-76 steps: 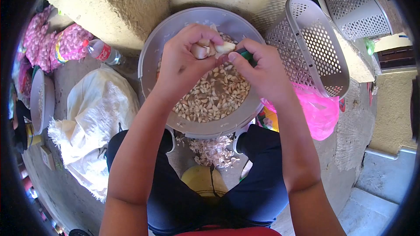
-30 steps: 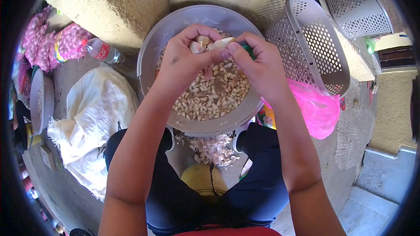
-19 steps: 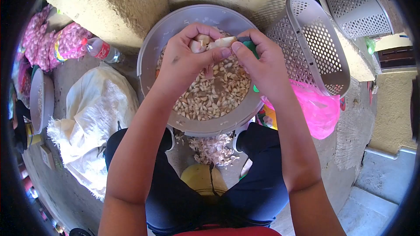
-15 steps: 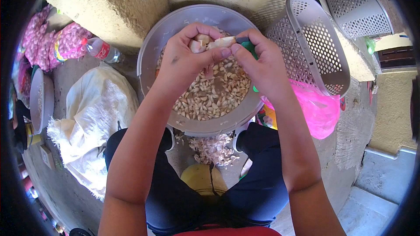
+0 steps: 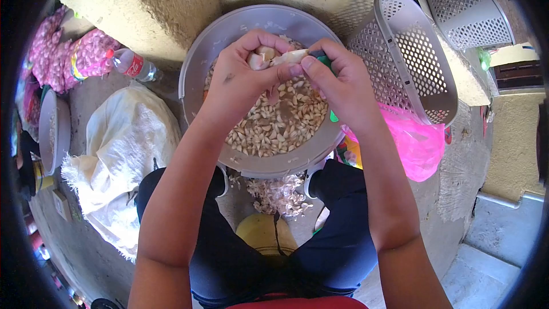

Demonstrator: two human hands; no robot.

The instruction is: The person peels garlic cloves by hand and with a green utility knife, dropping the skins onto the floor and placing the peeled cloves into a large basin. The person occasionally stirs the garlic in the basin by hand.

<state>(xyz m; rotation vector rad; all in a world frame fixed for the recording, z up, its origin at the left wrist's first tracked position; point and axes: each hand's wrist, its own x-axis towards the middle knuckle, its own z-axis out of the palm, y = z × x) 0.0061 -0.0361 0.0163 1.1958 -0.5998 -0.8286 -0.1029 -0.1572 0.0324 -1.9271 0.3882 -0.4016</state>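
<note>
Over a wide grey basin (image 5: pixel 257 167) my two hands meet. My left hand (image 5: pixel 251 68) is closed around several garlic cloves (image 5: pixel 260 58), with one long pale clove (image 5: pixel 293 56) between it and the other hand. My right hand (image 5: pixel 337 74) is closed on a small tool with a green handle (image 5: pixel 324 60); its dark part lies by the tip of the long clove. Many peeled cloves (image 5: pixel 274 131) lie in the basin below. The blade, if there is one, cannot be made out.
Garlic skins (image 5: pixel 280 194) lie on the floor below the basin. At left are a white sack (image 5: pixel 126 137), a bottle (image 5: pixel 134 66), pink net bags (image 5: pixel 94 51) and another basin (image 5: pixel 48 131). At right stand a perforated basket (image 5: pixel 420 63) and a pink plastic bag (image 5: pixel 412 143).
Both hands stay almost where they were. The fingers of my right hand have shifted very slightly at the long clove.
</note>
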